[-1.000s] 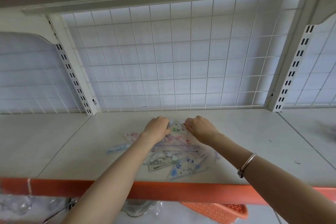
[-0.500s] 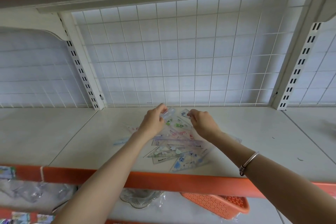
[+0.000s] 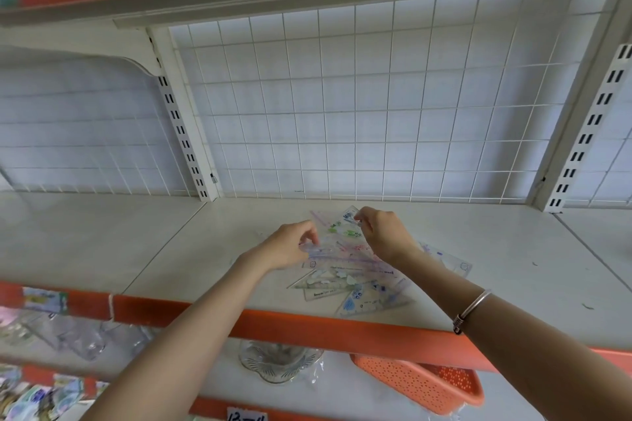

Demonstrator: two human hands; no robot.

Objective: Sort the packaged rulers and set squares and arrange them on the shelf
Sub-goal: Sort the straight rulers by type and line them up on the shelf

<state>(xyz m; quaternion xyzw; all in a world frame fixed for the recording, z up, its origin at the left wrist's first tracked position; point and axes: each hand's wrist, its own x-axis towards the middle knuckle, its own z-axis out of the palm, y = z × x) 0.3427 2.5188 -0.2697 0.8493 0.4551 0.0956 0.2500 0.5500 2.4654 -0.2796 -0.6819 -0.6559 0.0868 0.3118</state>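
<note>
A loose pile of clear packaged rulers and set squares [image 3: 355,284] lies on the white shelf [image 3: 164,249], near its front edge. Both hands hold one transparent set-square pack [image 3: 338,232] with green and blue print, raised a little above the pile and tilted. My left hand [image 3: 290,246] pinches its lower left edge. My right hand [image 3: 383,236] pinches its upper right corner. A silver bangle circles my right wrist. Another pack [image 3: 451,260] lies flat to the right, partly hidden behind my right forearm.
A white wire grid [image 3: 359,106] backs the shelf between slotted uprights [image 3: 181,133]. An orange strip [image 3: 307,325] edges the shelf front. On the shelf below stand a glass bowl [image 3: 277,362], an orange perforated basket [image 3: 424,383] and clear wrapped glassware [image 3: 68,338].
Both hands have lifted a set-square pack off the pile and hold it up between them. The camera has tilted so the shelf sits lower in view.
</note>
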